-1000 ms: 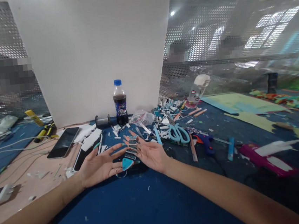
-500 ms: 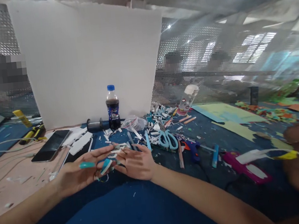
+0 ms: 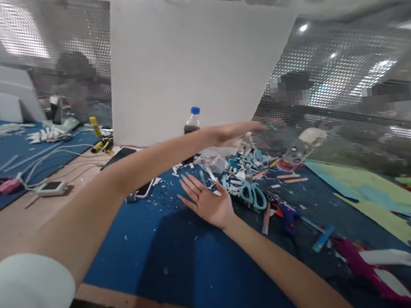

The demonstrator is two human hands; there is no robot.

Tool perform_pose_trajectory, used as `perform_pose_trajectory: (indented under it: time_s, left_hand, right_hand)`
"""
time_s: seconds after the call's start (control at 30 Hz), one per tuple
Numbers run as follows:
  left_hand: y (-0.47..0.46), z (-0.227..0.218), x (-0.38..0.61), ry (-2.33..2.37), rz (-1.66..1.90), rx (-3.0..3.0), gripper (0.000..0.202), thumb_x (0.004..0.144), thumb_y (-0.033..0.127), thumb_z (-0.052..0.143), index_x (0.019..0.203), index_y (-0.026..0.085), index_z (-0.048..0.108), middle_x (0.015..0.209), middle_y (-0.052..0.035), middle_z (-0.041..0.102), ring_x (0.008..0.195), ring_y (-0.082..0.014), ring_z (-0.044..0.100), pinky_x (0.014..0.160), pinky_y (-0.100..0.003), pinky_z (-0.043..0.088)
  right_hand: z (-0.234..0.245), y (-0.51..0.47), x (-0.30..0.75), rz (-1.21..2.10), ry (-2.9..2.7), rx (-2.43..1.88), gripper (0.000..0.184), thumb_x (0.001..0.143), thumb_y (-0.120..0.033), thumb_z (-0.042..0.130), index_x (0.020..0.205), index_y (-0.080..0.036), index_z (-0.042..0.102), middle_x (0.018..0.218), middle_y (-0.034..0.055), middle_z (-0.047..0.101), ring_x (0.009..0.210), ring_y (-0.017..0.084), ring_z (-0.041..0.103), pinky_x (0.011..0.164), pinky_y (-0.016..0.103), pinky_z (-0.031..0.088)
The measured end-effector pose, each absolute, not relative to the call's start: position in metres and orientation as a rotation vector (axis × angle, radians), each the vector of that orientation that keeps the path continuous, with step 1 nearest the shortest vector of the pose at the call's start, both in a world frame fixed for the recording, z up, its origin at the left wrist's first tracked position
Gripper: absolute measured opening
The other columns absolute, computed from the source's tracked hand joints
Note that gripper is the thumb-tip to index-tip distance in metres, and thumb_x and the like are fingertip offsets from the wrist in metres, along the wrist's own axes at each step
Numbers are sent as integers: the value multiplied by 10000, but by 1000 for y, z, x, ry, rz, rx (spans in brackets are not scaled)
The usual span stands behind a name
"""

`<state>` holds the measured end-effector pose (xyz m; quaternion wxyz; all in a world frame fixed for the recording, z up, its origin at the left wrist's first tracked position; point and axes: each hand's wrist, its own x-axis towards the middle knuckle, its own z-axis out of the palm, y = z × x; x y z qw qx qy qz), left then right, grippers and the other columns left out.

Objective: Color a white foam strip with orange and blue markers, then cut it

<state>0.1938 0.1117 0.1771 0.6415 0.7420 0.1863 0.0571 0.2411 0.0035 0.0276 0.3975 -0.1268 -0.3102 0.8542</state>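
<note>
My left hand (image 3: 238, 132) reaches across to the right at the end of a raised arm, over the far pile of white and teal scraps (image 3: 252, 161). It is seen edge-on and slightly blurred, its fingers stretched out; a small teal bit shows at its tip, and I cannot make out what it is. My right hand (image 3: 210, 204) is open, palm up and fingers spread, with nothing in it, low over the blue mat (image 3: 156, 246). Light-blue scissors (image 3: 252, 195) lie just right of it. Behind my left arm stands a blue-capped bottle (image 3: 192, 121), partly hidden.
A hot glue gun (image 3: 289, 217), a blue strip (image 3: 322, 238) and a magenta tool (image 3: 369, 269) lie on the right. Yellow-green sheets (image 3: 376, 195) and a clear cup (image 3: 296, 152) are farther back. A white board (image 3: 189, 63) stands behind; a phone (image 3: 118, 156) and cables lie left.
The hands were together around small white and teal scraps; now they are apart. The left has swung up and right, the right has opened palm up. The view has turned left.
</note>
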Motion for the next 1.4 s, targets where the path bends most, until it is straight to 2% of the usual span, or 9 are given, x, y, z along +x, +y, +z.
perform_pose_trajectory:
  time_s: [0.07,0.17,0.27,0.4,0.6,0.93,1.17,1.3,1.4]
  left_hand:
    - [129,180,186,566,295,1842,677,687,188,-40,758,-123,557,1304,-142,363,1170,-290,337,736,-354,381]
    - [136,170,141,733,418,2024,329,718,221,515,924,-3,638,1159,-179,562,1161,-291,431,889,-391,377]
    - [127,140,72,897,484,2159,274,679,164,650,946,101,648,1006,-99,637,1030,-248,537,953,-434,368]
    - [101,81,-11,1224,652,2221,274,854,307,531,1073,142,536,1111,-74,549,993,-194,548,856,-413,468]
    - [75,8,-56,1468,934,2215,299,875,328,493,1126,166,504,1153,-82,522,990,-187,544,844,-397,477]
    - [72,4,-54,1649,1133,2196,303,875,335,492,1126,166,504,1150,-82,523,990,-188,544,844,-399,477]
    - [60,3,-51,1728,1014,2196,599,805,377,543,1308,134,328,1344,-160,380,1269,-324,293,1047,-475,217]
    - [70,-10,-53,1691,868,2212,493,784,375,546,1229,184,457,1294,-117,476,1180,-310,429,988,-428,312]
    - [75,-13,-56,1726,887,2208,416,811,360,503,1201,217,494,1191,-97,567,1080,-305,518,935,-429,356]
  right_hand:
    - [29,5,243,2128,-823,-365,600,773,-500,284,1306,-241,375,1456,0,273,1338,155,230,1061,425,234]
    - [29,5,245,2111,-839,-388,584,797,-490,244,1319,-255,354,1457,-7,271,1331,151,251,1055,430,248]
    - [27,5,244,2088,-883,-434,565,809,-480,226,1312,-265,363,1451,-11,284,1321,148,275,1049,433,261]
    - [26,6,243,2069,-950,-437,561,811,-489,221,1314,-282,359,1448,-18,287,1316,147,283,1047,440,261]
    - [26,7,244,2074,-949,-407,566,823,-481,205,1335,-272,326,1445,-7,295,1304,155,313,1051,438,254]
    - [25,10,245,2023,-940,-557,572,813,-507,228,1311,-256,354,1420,17,341,1221,185,432,1022,432,313]
    - [20,12,246,1870,-1212,-713,327,781,-381,382,851,-167,620,908,87,641,849,220,599,814,447,456]
    - [6,7,236,1570,-1277,-813,296,792,-364,464,588,-183,578,591,18,572,560,142,533,679,324,460]
    - [-3,4,234,1376,-1319,-898,346,815,-378,485,540,-184,571,532,8,558,521,122,503,632,276,435]
